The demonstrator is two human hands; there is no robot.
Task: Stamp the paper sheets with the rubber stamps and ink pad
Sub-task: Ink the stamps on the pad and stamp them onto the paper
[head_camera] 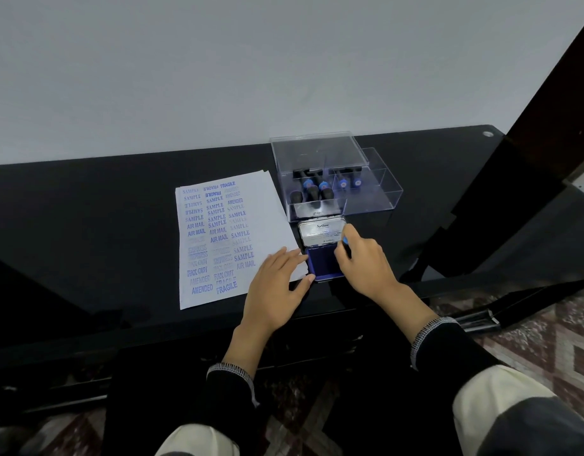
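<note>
Ink pad (322,261) open; right hand (363,258) pinches stamp (346,242) on it; left hand (280,278) flat, steadying pad.

Open ink pad (322,255) beside seemingly stacked stamped sheets (218,238)

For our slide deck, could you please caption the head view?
Right hand presses a stamp onto the open ink pad; left hand steadies it beside the stamped sheet.

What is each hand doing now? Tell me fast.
Left hand: open, fingers resting against the ink pad.
Right hand: holding a stamp over the pad.
</note>
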